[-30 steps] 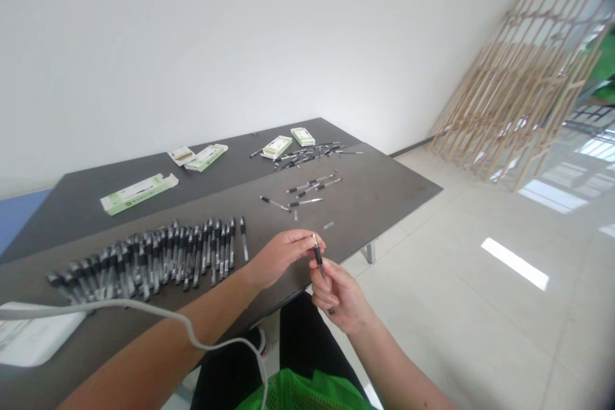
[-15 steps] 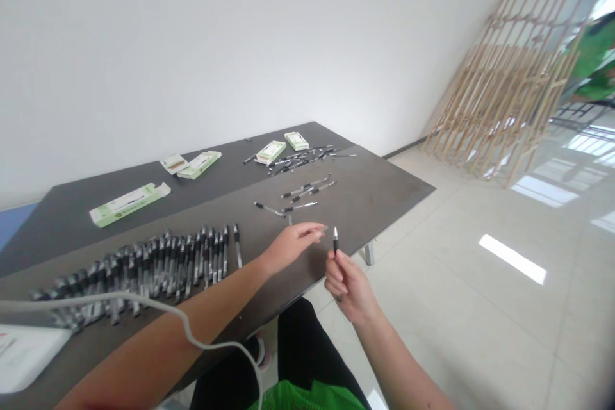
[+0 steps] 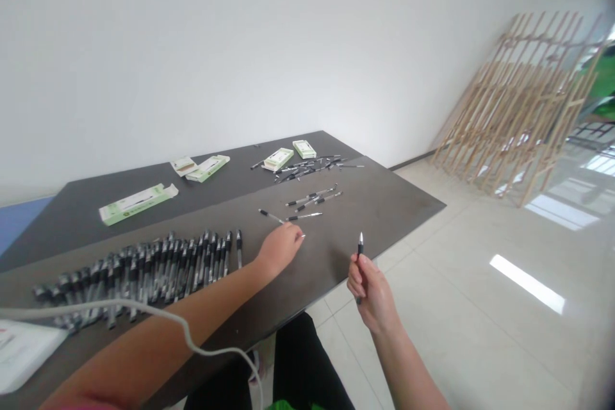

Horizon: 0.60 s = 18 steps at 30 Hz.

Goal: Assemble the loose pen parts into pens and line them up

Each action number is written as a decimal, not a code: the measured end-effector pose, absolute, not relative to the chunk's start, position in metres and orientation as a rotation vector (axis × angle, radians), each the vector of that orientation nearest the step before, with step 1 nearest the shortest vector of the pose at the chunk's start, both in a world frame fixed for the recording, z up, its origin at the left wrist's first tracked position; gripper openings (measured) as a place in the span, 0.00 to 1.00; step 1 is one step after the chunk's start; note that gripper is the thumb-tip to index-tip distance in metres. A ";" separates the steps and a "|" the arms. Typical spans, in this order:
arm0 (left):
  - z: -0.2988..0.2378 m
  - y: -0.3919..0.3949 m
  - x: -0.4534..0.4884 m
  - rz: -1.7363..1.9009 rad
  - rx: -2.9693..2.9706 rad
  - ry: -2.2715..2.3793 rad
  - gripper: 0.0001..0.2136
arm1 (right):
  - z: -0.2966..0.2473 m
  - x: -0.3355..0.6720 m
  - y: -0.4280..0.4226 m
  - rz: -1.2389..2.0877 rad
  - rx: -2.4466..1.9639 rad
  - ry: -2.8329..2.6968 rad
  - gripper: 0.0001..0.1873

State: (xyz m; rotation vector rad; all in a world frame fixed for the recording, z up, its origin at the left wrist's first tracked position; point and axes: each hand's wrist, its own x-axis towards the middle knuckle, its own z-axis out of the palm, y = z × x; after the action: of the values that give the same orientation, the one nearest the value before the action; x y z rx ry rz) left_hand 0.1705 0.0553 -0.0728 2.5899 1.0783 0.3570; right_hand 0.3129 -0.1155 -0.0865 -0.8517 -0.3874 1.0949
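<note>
My right hand (image 3: 372, 288) is closed around a pen (image 3: 360, 245), held upright beyond the table's front edge with its silver tip up and black grip below. My left hand (image 3: 282, 246) rests low over the tabletop, fingers drawn together; a small pale bit shows at the fingertips, too small to name. Just beyond it lie a clear pen with a black end (image 3: 305, 216) and another pen (image 3: 270, 214), partly behind the hand. A long row of black-capped pens (image 3: 192, 259) lies side by side left of my left forearm.
Pen boxes (image 3: 138, 204) in green and white lie toward the back of the dark table (image 3: 384, 205). Loose pens and parts (image 3: 307, 170) are scattered near them. A white cable (image 3: 182, 327) crosses in front, by a white device (image 3: 29, 352). Wooden frames (image 3: 519, 109) lean on the wall.
My left hand has moved left, away from my right hand, toward the loose pens, and its fingers have drawn in. My right hand has shifted right, still holding the pen.
</note>
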 end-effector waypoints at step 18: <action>-0.046 0.128 0.112 0.482 2.529 1.394 0.16 | -0.097 0.313 -0.070 0.931 -1.088 -0.566 0.16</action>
State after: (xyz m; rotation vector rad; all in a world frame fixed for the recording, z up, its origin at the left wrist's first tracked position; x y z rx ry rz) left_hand 0.1121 0.1279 -0.0457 2.5292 1.3941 0.4825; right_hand 0.3132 -0.0702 -0.0972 -1.0883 -0.5657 0.9307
